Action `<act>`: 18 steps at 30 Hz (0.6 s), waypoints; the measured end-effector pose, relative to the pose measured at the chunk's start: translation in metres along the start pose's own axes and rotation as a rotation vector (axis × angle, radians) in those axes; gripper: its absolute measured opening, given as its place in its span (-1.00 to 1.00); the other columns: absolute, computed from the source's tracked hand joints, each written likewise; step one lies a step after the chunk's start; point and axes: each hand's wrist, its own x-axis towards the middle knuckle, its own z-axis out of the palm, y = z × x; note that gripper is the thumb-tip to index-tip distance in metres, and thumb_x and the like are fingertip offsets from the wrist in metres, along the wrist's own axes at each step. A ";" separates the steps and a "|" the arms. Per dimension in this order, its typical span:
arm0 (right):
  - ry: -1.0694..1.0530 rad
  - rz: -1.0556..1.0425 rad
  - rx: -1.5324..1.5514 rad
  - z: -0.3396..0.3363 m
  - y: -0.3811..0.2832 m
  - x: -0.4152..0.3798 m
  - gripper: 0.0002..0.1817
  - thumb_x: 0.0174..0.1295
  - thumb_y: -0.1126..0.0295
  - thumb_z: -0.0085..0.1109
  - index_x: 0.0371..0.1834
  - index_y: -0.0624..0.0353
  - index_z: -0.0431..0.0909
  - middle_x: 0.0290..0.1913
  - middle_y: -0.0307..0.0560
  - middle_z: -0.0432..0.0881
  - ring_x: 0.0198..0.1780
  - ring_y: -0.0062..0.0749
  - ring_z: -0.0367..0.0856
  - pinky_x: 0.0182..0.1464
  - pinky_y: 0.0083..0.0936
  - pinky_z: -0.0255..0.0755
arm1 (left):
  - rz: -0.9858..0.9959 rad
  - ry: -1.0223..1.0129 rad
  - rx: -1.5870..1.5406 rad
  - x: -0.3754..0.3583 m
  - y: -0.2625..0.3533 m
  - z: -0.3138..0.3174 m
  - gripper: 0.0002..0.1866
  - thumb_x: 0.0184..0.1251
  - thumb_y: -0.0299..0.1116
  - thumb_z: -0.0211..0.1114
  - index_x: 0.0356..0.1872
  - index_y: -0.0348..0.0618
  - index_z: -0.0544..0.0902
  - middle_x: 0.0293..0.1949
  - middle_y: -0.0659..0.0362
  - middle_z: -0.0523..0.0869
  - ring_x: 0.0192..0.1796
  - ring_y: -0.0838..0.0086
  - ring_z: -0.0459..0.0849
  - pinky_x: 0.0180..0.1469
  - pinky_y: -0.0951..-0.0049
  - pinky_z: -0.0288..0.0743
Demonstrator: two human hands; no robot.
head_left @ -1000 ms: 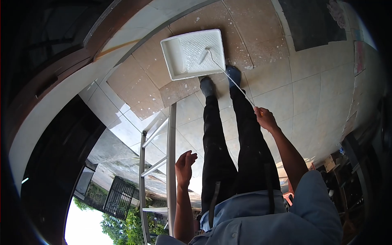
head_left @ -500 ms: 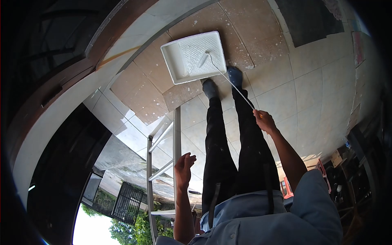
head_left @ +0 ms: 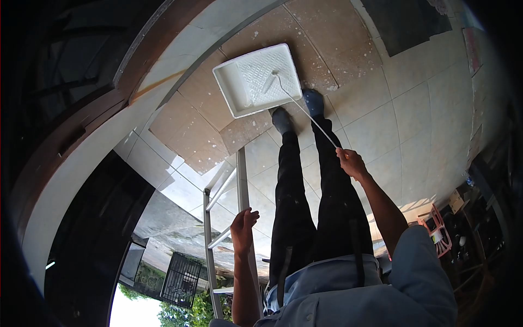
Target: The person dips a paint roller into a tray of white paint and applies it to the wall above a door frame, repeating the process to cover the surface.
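Note:
My right hand is closed around the handle of a paint roller with a long thin wire frame. The roller's white sleeve rests on the ribbed slope of a white paint tray, whose inside is coated in white. This tray lies just beyond my feet. My left hand hangs half curled with nothing in it, close beside an aluminium ladder and overlapping its rail in this view.
Paint-spattered brown cardboard sheets cover part of the tiled floor around the tray. A dark mat lies at the upper right. Red chair-like furniture and clutter stand at the lower right. A barred metal gate shows at lower left.
The view has shifted slightly, so the ladder and gate appear farther right. My right hand keeps its grip on the roller, which stays in the tray. My left hand has barely moved.

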 end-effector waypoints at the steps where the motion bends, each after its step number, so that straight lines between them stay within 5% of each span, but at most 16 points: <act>1: 0.001 0.000 0.013 0.005 0.004 0.001 -0.36 0.43 -0.21 -0.19 0.12 0.10 0.62 0.05 0.13 0.68 0.19 0.07 0.59 0.20 -0.16 0.46 | 0.001 -0.004 0.006 0.002 0.000 -0.001 -0.55 0.54 -0.16 0.11 0.14 -0.41 0.55 -0.10 -0.05 0.74 -0.03 0.32 0.74 0.07 0.37 0.60; 2: -0.001 0.003 0.026 0.010 0.010 0.000 -0.35 0.43 -0.21 -0.19 0.14 0.10 0.62 0.06 0.13 0.68 0.21 0.06 0.58 0.21 -0.17 0.45 | -0.002 -0.008 0.014 0.001 -0.001 -0.003 -0.55 0.54 -0.16 0.11 0.14 -0.41 0.55 -0.10 -0.05 0.74 -0.03 0.33 0.74 0.07 0.38 0.60; 3: -0.003 0.009 0.036 0.010 -0.008 -0.005 -0.36 0.43 -0.20 -0.17 0.05 0.14 0.64 -0.10 0.09 0.74 -0.04 -0.03 0.72 0.04 -0.22 0.55 | -0.008 -0.008 0.020 0.001 -0.002 -0.004 -0.55 0.54 -0.16 0.10 0.14 -0.41 0.55 -0.10 -0.05 0.74 -0.03 0.33 0.74 0.07 0.38 0.60; 6: -0.059 0.046 0.072 0.014 -0.053 0.008 -0.39 0.43 -0.19 -0.15 -0.11 0.16 0.65 -0.39 -0.04 0.71 -0.45 -0.23 0.70 -0.29 -0.31 0.58 | 0.003 -0.007 0.020 0.004 -0.004 -0.008 -0.55 0.54 -0.17 0.11 0.13 -0.43 0.55 -0.11 -0.05 0.75 -0.04 0.33 0.75 0.05 0.39 0.61; 7: -0.055 -0.021 0.177 0.022 -0.053 0.018 -0.30 0.37 -0.32 -0.11 -0.06 0.17 0.61 -0.59 -0.20 0.53 -0.71 -0.58 0.43 -0.66 -0.56 0.34 | 0.016 -0.005 0.008 0.005 -0.005 -0.010 -0.56 0.54 -0.17 0.12 0.12 -0.43 0.56 -0.13 -0.05 0.76 -0.05 0.33 0.75 0.04 0.39 0.61; 18: -0.049 0.079 0.114 0.023 -0.009 -0.010 -0.37 0.41 -0.24 -0.15 0.01 0.10 0.64 -0.52 -0.17 0.62 -0.61 -0.40 0.58 -0.47 -0.40 0.50 | 0.026 -0.002 0.030 0.009 -0.012 -0.029 -0.54 0.54 -0.17 0.12 0.12 -0.46 0.55 -0.13 -0.06 0.76 -0.07 0.33 0.75 0.03 0.39 0.62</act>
